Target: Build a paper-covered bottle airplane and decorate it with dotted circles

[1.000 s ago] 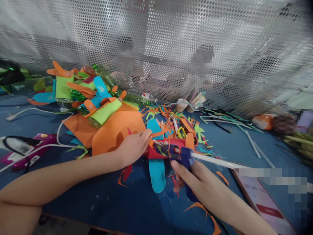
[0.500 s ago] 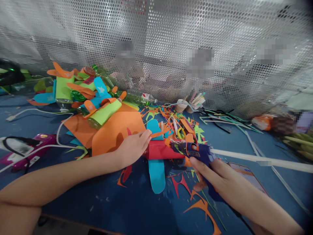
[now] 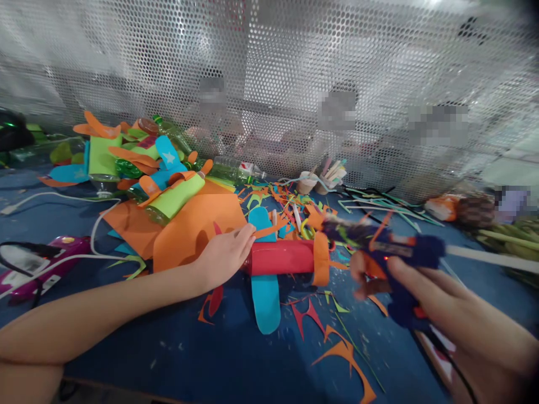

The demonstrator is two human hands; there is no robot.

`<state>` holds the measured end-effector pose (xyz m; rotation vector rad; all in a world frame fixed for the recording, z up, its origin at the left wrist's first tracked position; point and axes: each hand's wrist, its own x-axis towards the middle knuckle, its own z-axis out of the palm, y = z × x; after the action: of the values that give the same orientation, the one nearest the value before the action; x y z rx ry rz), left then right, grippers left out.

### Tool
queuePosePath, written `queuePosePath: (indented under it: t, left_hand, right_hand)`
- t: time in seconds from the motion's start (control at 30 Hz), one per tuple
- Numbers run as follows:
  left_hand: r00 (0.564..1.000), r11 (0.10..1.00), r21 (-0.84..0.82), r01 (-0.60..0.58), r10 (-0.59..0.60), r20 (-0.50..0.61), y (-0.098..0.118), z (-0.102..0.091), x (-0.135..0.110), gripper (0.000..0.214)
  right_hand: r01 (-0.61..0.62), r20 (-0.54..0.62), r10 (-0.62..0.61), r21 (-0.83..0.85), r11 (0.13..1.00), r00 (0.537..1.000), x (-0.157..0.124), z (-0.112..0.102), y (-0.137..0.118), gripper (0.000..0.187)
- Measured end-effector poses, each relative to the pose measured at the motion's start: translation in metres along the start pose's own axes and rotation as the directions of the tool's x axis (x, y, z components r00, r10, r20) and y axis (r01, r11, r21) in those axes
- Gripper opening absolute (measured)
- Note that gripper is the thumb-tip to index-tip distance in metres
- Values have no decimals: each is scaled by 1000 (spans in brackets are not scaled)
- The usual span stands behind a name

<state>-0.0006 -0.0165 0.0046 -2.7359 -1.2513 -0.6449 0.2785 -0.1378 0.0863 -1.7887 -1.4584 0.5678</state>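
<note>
A toy airplane (image 3: 282, 258) lies on the table, its body a bottle wrapped in red, with blue wings (image 3: 266, 306) and an orange piece (image 3: 321, 259) across its right end. My left hand (image 3: 225, 253) is closed around the body's left end, with the fingertips partly hidden behind it. To the right of the airplane, my right hand (image 3: 425, 292) grips a dark blue hot glue gun (image 3: 410, 252), blurred by motion and apart from the airplane. A white glue stick (image 3: 484, 255) sticks out of the gun's back, and a small red light shows on its side.
Finished bottle airplanes (image 3: 179, 196) are heaped at the back left, beside orange sheets (image 3: 197, 219). Colored scraps (image 3: 347, 359) litter the table (image 3: 219, 359). A purple glue gun (image 3: 67, 252) with cables lies left. Cups of sticks (image 3: 332, 178) stand by the perforated metal screen (image 3: 273, 73).
My right hand has pulled the glue gun away to the right, uncovering the orange piece on the airplane's right end. My left hand has stayed on the airplane.
</note>
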Motion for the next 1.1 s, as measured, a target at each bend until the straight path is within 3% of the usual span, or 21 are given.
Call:
queuePosePath:
  t: [0.07, 0.1, 0.13, 0.2, 0.3, 0.4, 0.43, 0.5, 0.57, 0.63, 0.7, 0.77, 0.87, 1.0, 1.1]
  left_hand:
    - [1000, 1000, 0, 2, -2, -4, 0, 0, 0, 23]
    - [1000, 1000, 1, 1, -1, -8, 0, 0, 0, 24]
    - [1000, 1000, 1, -1, 1, -12, 0, 0, 0, 24]
    - [1000, 1000, -10, -3, 3, -21, -1, 1, 0, 26]
    - [999, 998, -70, -3, 1, -35, -1, 1, 1, 28]
    - [996, 987, -158, -23, 10, -84, -2, 1, 0, 30]
    - [995, 982, -185, -36, 18, -100, -2, 1, 0, 31]
    - [993, 974, -218, -65, 42, -108, -4, 3, -1, 32]
    - [992, 971, -220, -96, 75, -103, -6, 6, -1, 34]
    - [989, 970, -206, -126, 108, -98, -8, 8, -2, 34]
    - [986, 968, -200, -148, 129, -105, -9, 9, -3, 35]
    - [984, 966, -203, -161, 141, -107, -9, 8, -4, 35]
    - [982, 966, -189, -177, 162, -93, -9, 6, -4, 37]
    - [980, 973, -129, -189, 179, -85, -10, 4, -5, 42]
    - [977, 970, -129, -204, 193, -93, -11, 4, -4, 45]
  right_hand:
    - [-56, 24, 55, 44, 997, 998, 14, -12, 3, 51]
    - [-53, -19, 53, -17, 998, 998, 23, -16, 8, 52]
    - [-48, -72, 38, -146, 988, 997, 32, -19, 16, 48]
    - [-47, -117, -9, -466, 884, 993, 52, -20, 35, 39]
    - [43, 48, -14, -676, 736, 999, 72, -12, 68, 29]
    - [123, 268, 90, -683, 720, 959, 79, -9, 91, 26]
    - [134, 299, 103, -675, 725, 949, 78, -11, 93, 30]
    - [121, 247, 66, -670, 733, 967, 75, -14, 87, 35]
    - [76, 68, -42, -628, 775, 997, 68, -12, 67, 32]
    - [72, -51, -104, -436, 897, 993, 57, 1, 37, 34]
    - [133, 106, -120, -130, 983, 987, 45, 21, 6, 38]
    - [133, 251, -129, -1, 991, 959, 34, 43, -17, 39]
    - [198, 257, -182, -40, 979, 949, 23, 64, -30, 30]
    - [162, 299, -202, 151, 975, 933, 20, 71, -26, 27]
    - [158, 269, -225, 248, 956, 937, 21, 76, -21, 24]
